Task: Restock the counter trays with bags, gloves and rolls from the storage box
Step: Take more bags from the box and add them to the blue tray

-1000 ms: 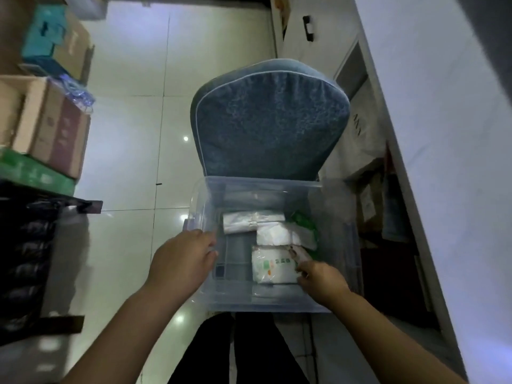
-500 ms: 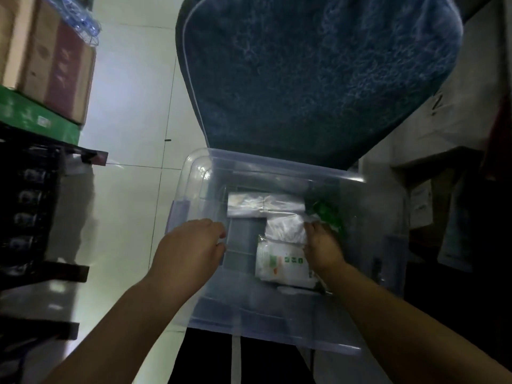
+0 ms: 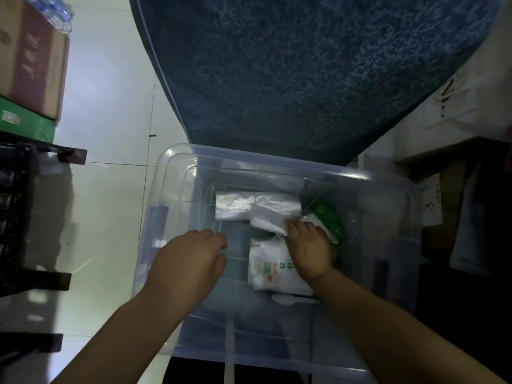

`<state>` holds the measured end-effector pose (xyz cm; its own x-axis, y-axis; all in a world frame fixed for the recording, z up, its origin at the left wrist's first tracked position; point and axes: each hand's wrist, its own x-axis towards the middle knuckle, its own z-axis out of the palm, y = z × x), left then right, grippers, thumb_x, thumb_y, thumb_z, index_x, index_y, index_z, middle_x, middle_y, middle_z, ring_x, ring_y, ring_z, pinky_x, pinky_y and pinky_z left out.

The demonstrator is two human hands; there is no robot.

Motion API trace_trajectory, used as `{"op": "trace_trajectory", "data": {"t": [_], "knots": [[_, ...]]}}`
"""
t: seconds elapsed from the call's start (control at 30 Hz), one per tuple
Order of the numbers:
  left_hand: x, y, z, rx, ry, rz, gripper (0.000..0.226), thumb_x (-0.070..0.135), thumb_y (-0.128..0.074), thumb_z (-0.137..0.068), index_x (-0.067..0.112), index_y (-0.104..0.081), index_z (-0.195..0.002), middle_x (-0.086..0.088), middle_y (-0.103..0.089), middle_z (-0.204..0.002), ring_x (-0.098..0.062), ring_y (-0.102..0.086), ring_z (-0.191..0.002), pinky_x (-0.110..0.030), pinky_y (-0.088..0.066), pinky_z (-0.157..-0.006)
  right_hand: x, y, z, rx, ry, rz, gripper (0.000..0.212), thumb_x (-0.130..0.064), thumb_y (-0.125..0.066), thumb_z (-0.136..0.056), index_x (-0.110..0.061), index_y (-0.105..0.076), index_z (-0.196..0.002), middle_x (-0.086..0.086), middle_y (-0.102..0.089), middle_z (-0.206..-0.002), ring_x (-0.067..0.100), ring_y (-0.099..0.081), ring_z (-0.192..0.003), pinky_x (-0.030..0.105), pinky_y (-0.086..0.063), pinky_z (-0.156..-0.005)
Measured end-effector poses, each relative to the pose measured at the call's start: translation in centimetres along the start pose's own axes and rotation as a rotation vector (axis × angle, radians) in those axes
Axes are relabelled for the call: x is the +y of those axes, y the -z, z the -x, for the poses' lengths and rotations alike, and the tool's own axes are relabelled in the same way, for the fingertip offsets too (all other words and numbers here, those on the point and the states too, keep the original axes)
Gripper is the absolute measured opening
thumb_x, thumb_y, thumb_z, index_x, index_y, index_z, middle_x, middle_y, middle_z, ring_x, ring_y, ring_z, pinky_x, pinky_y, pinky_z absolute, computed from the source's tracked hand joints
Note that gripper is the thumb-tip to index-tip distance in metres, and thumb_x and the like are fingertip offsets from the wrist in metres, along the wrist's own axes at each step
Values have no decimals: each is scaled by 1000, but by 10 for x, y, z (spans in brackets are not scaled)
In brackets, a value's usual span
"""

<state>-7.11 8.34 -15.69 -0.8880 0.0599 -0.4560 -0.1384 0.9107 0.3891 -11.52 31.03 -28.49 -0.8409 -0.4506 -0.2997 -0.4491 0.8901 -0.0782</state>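
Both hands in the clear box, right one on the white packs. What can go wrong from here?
1. The right hand lies across several loose packs: the crumpled white bag pack, the printed pack and the green pack. It may pull up the wrong one, or two.
2. The left hand hovers near the storage box wall without gripping it, so the box could slide.

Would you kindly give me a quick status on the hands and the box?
Left hand open over clear box. Right hand inside, fingers on white bag pack. Nothing blocking.
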Motion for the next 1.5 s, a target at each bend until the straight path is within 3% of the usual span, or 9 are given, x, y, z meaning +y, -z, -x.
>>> {"op": "trace_trajectory", "data": {"t": [0.33,0.6,0.7,0.9,1.03,1.1,1.2,1.33,1.5], "knots": [[-11,-8,11,20,26,-68,18,11,-83,-65,12,-74,-81,-6,-72,-70,-23,-65,-56,-35,-55,-51,-84,-18,-6,-20,308,60,38,-32,-75,-62,-18,-71,-97,-1,-73,-88,17,-67,-75,27,-54,-69],[-20,-6,19,81,55,-81,27,12,-85,-60,13,-72,-84,-5,-73,-72,-21,-66,-56,-28,-52,-51,-70,16,2,88,194,-220,26,-13,-82,-57,-15,-71,-81,3,-71,-70,20,-65,-59,22,-52,-56],[-20,-6,20,133,102,-36,47,14,-85,-61,10,-66,-104,-10,-73,-93,-26,-69,-73,-32,-54,-60,-48,39,6,19,-83,-501,7,-20,-64,-87,-15,-68,-89,5,-68,-74,21,-63,-63,26,-46,-56],[-1,-21,2,16,395,490,72,40,-70,-77,24,-33,-137,0,-47,-138,-21,-50,-121,-37,-45,-93,-32,63,12,-220,-326,-1555,23,-25,-47,-97,-14,-67,-92,-3,-69,-78,7,-64,-73,18,-51,-64],[17,-15,-18,100,583,1145,19,30,-70,-79,30,-57,-92,8,-69,-103,-4,-67,-79,-22,-53,-61,-50,64,14,-392,-261,-1706,25,-33,-52,-93,-17,-68,-103,9,-73,-96,24,-68,-86,37,-55,-77],[17,-13,-21,230,635,1241,12,23,-68,-81,29,-60,-75,12,-71,-72,2,-66,-57,-15,-48,-43,-59,63,14,-432,-236,-1621,20,-31,-50,-96,-25,-69,-95,-3,-74,-87,12,-68,-78,23,-55,-71],[11,-12,-21,378,630,1059,5,24,-65,-83,24,-62,-86,10,-64,-78,-5,-64,-68,-18,-47,-50,-62,56,7,-345,-238,-1240,22,-25,-49,-96,-28,-64,-80,-9,-66,-76,7,-61,-73,24,-49,-70],[-4,-4,-16,525,615,868,10,29,-63,-84,25,-54,-89,17,-55,-75,-1,-54,-71,-17,-39,-55,-46,39,-19,-173,-285,-712,19,-22,-48,-95,-15,-64,-103,7,-67,-103,23,-61,-91,31,-46,-77],[-12,5,-12,586,556,808,12,29,-62,-86,35,-54,-78,16,-58,-74,-2,-62,-67,-6,-40,-51,-40,1,-71,-166,-28,-353,41,-15,-47,-94,-10,-45,-135,14,-46,-142,28,-41,-129,35,-30,-108]]}}
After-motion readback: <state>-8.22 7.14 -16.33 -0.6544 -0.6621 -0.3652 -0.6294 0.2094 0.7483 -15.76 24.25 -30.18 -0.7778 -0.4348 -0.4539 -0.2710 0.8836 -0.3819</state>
